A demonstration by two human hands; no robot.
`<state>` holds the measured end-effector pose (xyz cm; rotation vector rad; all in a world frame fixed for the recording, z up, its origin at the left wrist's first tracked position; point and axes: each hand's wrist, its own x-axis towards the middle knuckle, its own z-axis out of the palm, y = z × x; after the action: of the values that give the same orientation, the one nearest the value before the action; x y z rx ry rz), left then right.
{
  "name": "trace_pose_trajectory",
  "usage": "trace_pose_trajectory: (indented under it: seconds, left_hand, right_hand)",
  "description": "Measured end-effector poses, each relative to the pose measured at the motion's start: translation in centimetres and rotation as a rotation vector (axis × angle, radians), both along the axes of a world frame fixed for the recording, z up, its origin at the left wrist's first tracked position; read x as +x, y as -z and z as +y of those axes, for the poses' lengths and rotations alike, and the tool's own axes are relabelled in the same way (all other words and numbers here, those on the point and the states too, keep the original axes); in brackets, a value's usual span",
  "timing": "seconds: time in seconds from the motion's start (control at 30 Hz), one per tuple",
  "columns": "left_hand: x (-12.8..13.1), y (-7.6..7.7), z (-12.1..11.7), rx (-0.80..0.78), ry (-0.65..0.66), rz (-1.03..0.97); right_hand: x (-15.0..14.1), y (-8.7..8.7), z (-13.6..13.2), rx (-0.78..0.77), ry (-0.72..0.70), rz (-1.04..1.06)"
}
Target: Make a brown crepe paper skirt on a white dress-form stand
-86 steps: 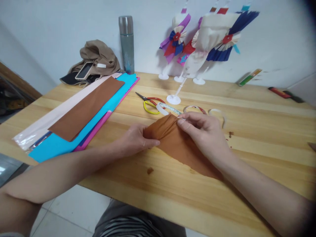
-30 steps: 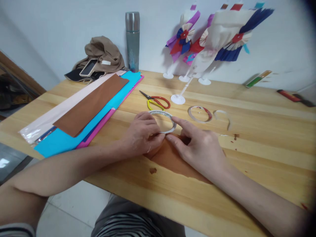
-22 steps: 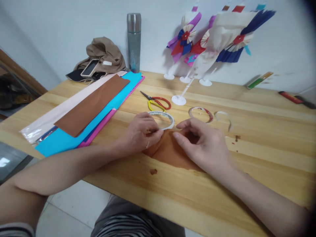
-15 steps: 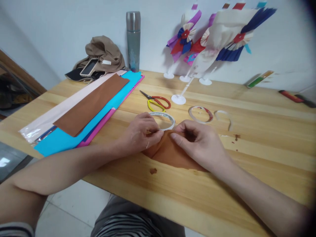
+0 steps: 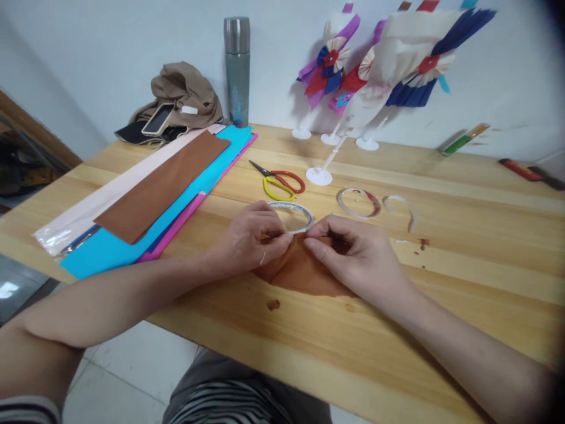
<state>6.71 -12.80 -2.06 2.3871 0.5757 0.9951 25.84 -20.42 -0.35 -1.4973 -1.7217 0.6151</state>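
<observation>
A piece of brown crepe paper (image 5: 309,274) lies near the table's front edge, with a crease on its left part. My left hand (image 5: 253,235) pinches its upper left edge between thumb and forefinger. Facing it, my right hand (image 5: 357,253) pinches the upper edge a short way to the right; its curled fingers hide part of the paper. Just behind both hands rests a roll of white tape (image 5: 304,221), partly covered by my left hand. Scissors (image 5: 278,182) with one red and one yellow handle lie beyond the roll.
Folded sheets in brown (image 5: 163,188), blue (image 5: 101,253) and pink lie at left. A thermos (image 5: 237,76), a brown cloth bag (image 5: 189,94) and a phone (image 5: 158,119) are behind them. Dressed doll forms on white stands (image 5: 318,175) line the wall. A clear tape ring (image 5: 348,206) lies right.
The right part of the brown paper has drawn in slightly under my right hand, its lower edge sitting a little higher. Both hands keep their pinch in nearly the same place.
</observation>
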Motion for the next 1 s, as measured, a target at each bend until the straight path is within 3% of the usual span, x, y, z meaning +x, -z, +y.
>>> trace_pose_trajectory:
  seconds: [0.67, 1.0]
  left_hand:
    - [0.0, 0.0, 0.0, -0.036, -0.008, -0.018]
    - [-0.1, -0.2, 0.2, -0.024, -0.038, -0.026]
  right_hand:
    - [-0.2, -0.5, -0.1, 0.001, -0.035, 0.078]
    - [0.7, -1.6, 0.1, 0.147, -0.084, -0.090]
